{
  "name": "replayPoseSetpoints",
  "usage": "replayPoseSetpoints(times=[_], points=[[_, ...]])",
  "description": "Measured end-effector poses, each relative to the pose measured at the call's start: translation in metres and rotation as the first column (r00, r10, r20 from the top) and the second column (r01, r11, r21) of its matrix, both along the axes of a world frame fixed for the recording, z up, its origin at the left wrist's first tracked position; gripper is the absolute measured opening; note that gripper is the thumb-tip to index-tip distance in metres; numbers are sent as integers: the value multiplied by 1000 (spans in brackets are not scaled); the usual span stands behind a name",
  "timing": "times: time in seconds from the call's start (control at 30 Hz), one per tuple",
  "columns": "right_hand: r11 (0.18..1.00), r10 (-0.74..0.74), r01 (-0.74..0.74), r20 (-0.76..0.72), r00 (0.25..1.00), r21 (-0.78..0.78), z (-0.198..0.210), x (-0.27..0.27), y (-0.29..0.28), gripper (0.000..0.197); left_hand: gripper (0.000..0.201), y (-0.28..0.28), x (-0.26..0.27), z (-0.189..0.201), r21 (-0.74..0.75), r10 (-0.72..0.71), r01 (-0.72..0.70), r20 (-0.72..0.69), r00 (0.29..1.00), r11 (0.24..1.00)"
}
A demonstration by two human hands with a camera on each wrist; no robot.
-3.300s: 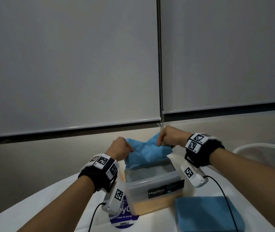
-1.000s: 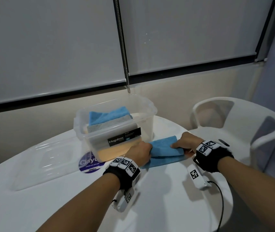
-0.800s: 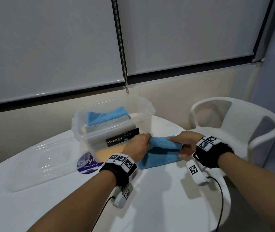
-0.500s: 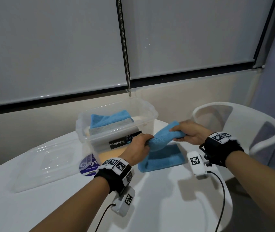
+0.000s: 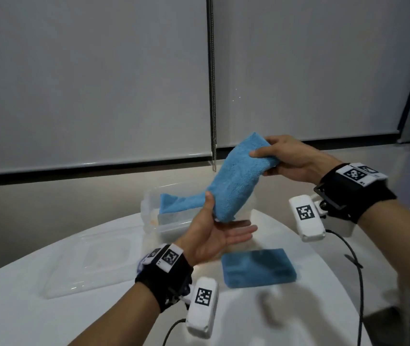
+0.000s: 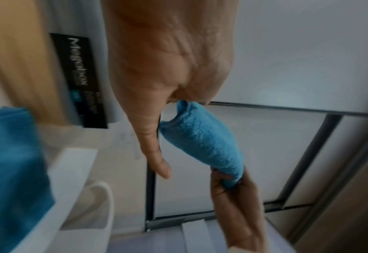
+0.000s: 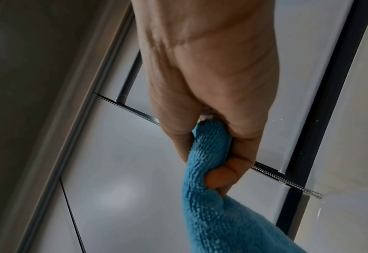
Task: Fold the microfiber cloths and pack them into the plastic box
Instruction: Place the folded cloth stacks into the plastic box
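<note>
A folded blue microfiber cloth (image 5: 236, 181) hangs slanted in the air above the clear plastic box (image 5: 150, 212). My right hand (image 5: 288, 158) grips its upper end, fingers and thumb curled round it (image 7: 217, 214). My left hand (image 5: 216, 233) lies palm up under its lower end, fingers straight and thumb against the cloth's side (image 6: 200, 142). A second folded blue cloth (image 5: 258, 267) lies on the white table (image 5: 49, 320). Inside the box lie another blue cloth (image 5: 181, 203) and a grey one below it.
The box's clear lid (image 5: 86, 260) lies flat on the table to the left of my left wrist. Cables run from both wrist cameras across the table's near right part. Closed blinds with a bead chain (image 5: 213, 96) hang behind the table.
Both hands have lifted the top cloth from the table up above the box. My left hand has loosened from a grip to a flat palm. One cloth stayed on the table.
</note>
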State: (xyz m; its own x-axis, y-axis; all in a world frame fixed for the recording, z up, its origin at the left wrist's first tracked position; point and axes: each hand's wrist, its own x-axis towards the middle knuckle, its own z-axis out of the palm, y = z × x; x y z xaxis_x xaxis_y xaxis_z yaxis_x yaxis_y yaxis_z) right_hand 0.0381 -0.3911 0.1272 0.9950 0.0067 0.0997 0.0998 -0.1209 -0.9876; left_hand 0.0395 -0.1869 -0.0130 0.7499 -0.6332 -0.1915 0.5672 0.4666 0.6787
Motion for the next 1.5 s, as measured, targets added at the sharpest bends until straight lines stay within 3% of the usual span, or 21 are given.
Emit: replayPoseSetpoints(times=[0.07, 0.17, 0.3, 0.37, 0.47, 0.6, 0.77, 0.9, 0.97, 1.07, 1.13, 1.2, 1.3, 1.4, 1.5], points=[[1000, 14, -14, 13, 1000, 24, 7, 7, 5, 34, 66, 12, 7, 26, -44, 118, -117, 31, 993, 992], [1000, 15, -15, 6, 1000, 19, 12, 18, 17, 36, 34, 38, 25, 63, 74, 351, -368, 173, 920, 927], [992, -31, 28, -24, 999, -122, 2, 39, 40, 34, 38, 83, 61, 83, 281, 439, -609, 483, 758, 742], [975, -63, 56, -28, 998, -214, -9, 51, 54, 33, 46, 103, 70, 84, 387, 366, -680, 624, 690, 622], [931, -114, 92, -41, 993, -353, -33, 67, 73, 29, 69, 124, 84, 72, 539, 162, -724, 743, 649, 430], [809, -155, 103, -41, 987, -579, -71, 91, 90, 43, 96, 135, 96, 49, 657, -204, -739, 752, 627, 151], [708, -172, 77, -66, 983, -702, -103, 103, 98, 63, 85, 126, 96, 33, 679, -503, -729, 602, 620, -86], [550, -137, -12, -105, 985, -835, -118, 101, 97, 44, 66, 115, 93, 25, 618, -657, -748, 463, 595, -241], [555, -128, 26, -55, 990, -832, -115, 100, 94, 35, 59, 112, 93, 28, 545, -682, -798, 482, 549, -257], [598, -91, 134, 100, 991, -790, -105, 98, 91, 18, 33, 107, 96, 38, 505, -740, -855, 528, 417, -122], [633, -22, 114, 129, 991, -766, -102, 96, 93, 12, 18, 102, 94, 40, 565, -785, -822, 478, 394, -68], [615, 55, 13, 60, 997, -788, -105, 95, 96, 17, 29, 95, 89, 37, 665, -817, -738, 361, 450, -112], [517, 140, -173, -117, 983, -838, -116, 90, 102, 19, 43, 91, 85, 27, 759, -796, -616, 233, 558, -210], [487, 164, -235, -176, 971, -841, -117, 85, 104, 34, 46, 91, 85, 26, 784, -758, -574, 222, 613, -235], [532, 156, -226, -168, 973, -816, -108, 83, 100, 34, 39, 89, 83, 33, 788, -749, -580, 254, 612, -207]])
